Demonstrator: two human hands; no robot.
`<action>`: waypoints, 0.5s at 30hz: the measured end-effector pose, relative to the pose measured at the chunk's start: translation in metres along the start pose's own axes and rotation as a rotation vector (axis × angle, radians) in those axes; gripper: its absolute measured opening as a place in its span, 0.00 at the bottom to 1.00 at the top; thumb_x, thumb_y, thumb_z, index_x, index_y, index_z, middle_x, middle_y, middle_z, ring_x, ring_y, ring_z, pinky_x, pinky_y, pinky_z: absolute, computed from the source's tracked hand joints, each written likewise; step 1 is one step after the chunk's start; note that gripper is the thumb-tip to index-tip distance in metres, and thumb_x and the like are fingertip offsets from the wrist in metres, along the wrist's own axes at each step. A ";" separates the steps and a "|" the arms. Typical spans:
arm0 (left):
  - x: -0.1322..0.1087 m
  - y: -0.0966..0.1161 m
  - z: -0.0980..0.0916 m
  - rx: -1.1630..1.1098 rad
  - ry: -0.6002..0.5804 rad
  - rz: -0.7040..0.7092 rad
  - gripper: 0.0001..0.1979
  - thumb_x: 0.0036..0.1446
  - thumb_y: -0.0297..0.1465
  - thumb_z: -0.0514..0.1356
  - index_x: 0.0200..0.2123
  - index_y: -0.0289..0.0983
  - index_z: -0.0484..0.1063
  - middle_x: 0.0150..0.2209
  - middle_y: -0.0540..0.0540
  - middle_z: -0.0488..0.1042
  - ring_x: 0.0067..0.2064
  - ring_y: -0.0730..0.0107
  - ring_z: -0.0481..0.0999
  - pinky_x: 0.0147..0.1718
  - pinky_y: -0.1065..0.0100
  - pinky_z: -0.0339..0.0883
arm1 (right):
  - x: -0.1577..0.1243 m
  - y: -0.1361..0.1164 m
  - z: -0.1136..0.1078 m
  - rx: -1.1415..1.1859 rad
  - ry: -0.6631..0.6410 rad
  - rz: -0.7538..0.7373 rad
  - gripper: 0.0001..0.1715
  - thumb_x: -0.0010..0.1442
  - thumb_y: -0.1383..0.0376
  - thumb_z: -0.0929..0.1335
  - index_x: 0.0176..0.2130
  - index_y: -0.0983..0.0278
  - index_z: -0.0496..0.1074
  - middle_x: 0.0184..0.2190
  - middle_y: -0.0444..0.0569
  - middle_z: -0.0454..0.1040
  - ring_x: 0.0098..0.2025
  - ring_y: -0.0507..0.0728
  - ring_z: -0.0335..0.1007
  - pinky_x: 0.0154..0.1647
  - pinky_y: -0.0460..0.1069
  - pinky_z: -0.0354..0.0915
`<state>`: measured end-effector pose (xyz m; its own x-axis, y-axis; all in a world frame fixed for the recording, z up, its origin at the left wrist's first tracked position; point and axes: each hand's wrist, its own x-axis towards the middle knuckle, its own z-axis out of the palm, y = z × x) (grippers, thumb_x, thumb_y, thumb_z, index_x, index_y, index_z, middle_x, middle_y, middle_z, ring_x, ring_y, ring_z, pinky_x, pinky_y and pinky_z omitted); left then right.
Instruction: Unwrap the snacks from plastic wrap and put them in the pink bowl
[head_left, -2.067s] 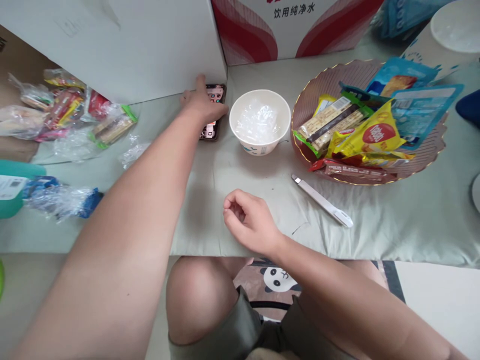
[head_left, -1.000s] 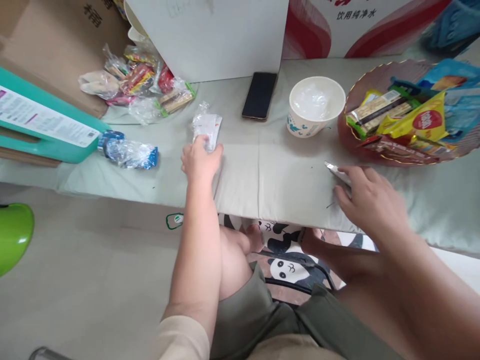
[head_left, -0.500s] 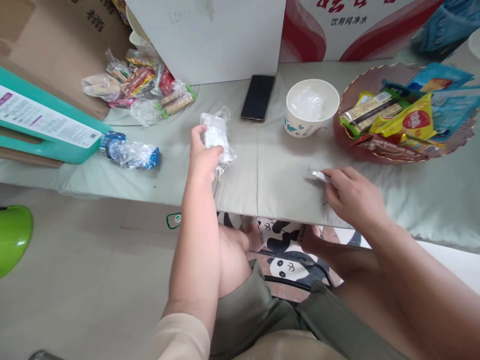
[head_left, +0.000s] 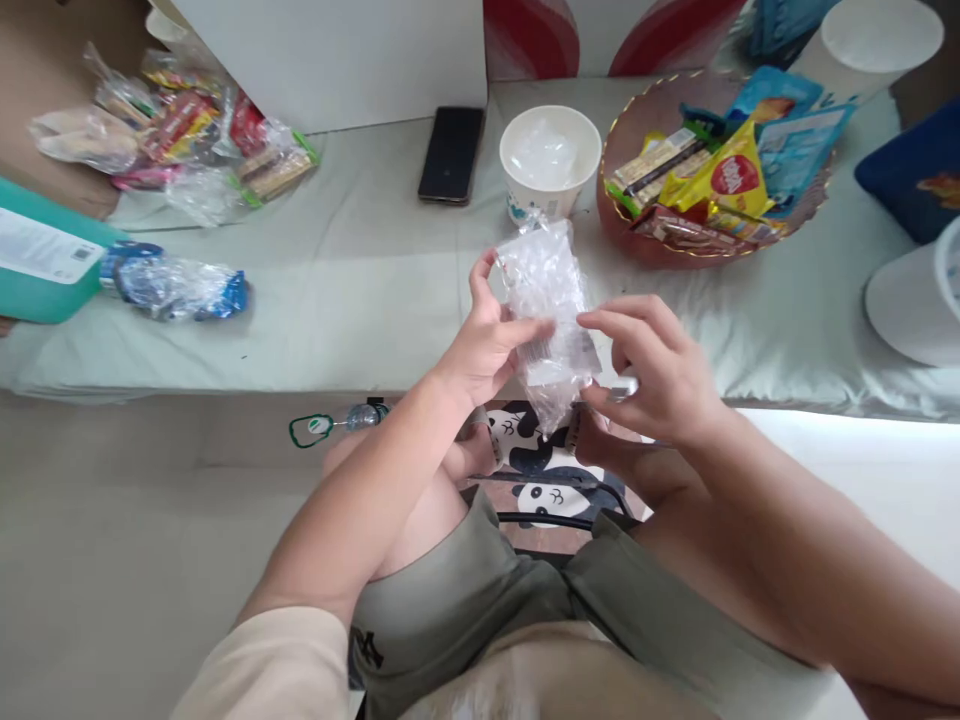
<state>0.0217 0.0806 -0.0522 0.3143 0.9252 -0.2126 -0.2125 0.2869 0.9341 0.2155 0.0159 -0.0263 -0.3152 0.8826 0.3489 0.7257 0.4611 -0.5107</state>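
Note:
A clear plastic packet (head_left: 551, 290) with something pale inside hangs over the table's front edge. My left hand (head_left: 487, 335) grips it from the left, thumb across its face. At the packet's right edge is my right hand (head_left: 656, 365), index fingertip and thumb close to the plastic. A small, slim white-and-silver object (head_left: 624, 387) shows between the right hand's thumb and curled fingers; its kind is unclear. Just behind the packet stands a white paper cup (head_left: 551, 165) with clear plastic inside, its lower front partly covered.
A black phone (head_left: 451, 155) lies left of the cup. To the right sits a pink gold-rimmed bowl (head_left: 660, 250) of snacks. Wrapped snacks (head_left: 187, 130) and a blue item in clear wrap (head_left: 180, 285) lie left. White containers (head_left: 915, 300) stand far right.
My left hand has lifted the packet off the table and carried it right, towards me. My right hand has come up beside it with the small white object. The view has shifted right.

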 end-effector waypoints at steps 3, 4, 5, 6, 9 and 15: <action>0.004 -0.010 0.008 0.084 -0.118 0.003 0.51 0.56 0.22 0.64 0.70 0.59 0.37 0.54 0.47 0.75 0.48 0.63 0.82 0.39 0.63 0.79 | -0.012 0.006 -0.003 -0.028 -0.109 -0.035 0.35 0.55 0.68 0.69 0.61 0.52 0.71 0.65 0.53 0.70 0.45 0.60 0.77 0.35 0.53 0.73; 0.005 -0.011 0.010 0.108 -0.146 0.011 0.52 0.57 0.22 0.64 0.71 0.60 0.35 0.54 0.47 0.75 0.47 0.63 0.82 0.38 0.63 0.79 | -0.015 0.008 -0.003 -0.027 -0.130 -0.048 0.35 0.55 0.70 0.69 0.60 0.51 0.73 0.66 0.52 0.69 0.49 0.62 0.77 0.37 0.53 0.75; 0.006 -0.013 0.012 0.131 -0.166 0.022 0.53 0.57 0.21 0.64 0.72 0.60 0.34 0.53 0.47 0.76 0.46 0.64 0.83 0.38 0.64 0.79 | -0.018 0.010 -0.003 -0.025 -0.140 -0.057 0.34 0.55 0.71 0.69 0.60 0.51 0.74 0.66 0.50 0.70 0.52 0.63 0.77 0.38 0.53 0.75; 0.007 -0.015 0.014 0.154 -0.174 0.039 0.54 0.56 0.21 0.63 0.72 0.61 0.33 0.53 0.47 0.76 0.46 0.64 0.83 0.37 0.64 0.79 | -0.020 0.011 -0.002 -0.022 -0.137 -0.065 0.33 0.56 0.72 0.68 0.58 0.50 0.75 0.65 0.49 0.71 0.53 0.62 0.77 0.38 0.53 0.75; 0.009 -0.018 0.019 0.252 -0.147 0.133 0.53 0.55 0.20 0.63 0.72 0.59 0.36 0.53 0.47 0.76 0.45 0.65 0.82 0.38 0.65 0.78 | -0.021 0.014 0.002 0.035 -0.082 -0.106 0.30 0.56 0.75 0.66 0.52 0.51 0.80 0.63 0.47 0.74 0.51 0.60 0.79 0.38 0.51 0.75; 0.012 -0.018 0.018 0.213 -0.188 0.075 0.31 0.56 0.24 0.64 0.60 0.49 0.57 0.40 0.51 0.73 0.37 0.71 0.78 0.34 0.69 0.74 | -0.008 0.020 0.006 0.294 0.019 -0.066 0.08 0.62 0.67 0.71 0.39 0.58 0.83 0.54 0.53 0.77 0.50 0.59 0.79 0.44 0.53 0.76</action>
<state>0.0464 0.0819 -0.0664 0.4756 0.8737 -0.1025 -0.0485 0.1424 0.9886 0.2289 0.0185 -0.0437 -0.3427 0.8490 0.4021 0.4948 0.5270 -0.6910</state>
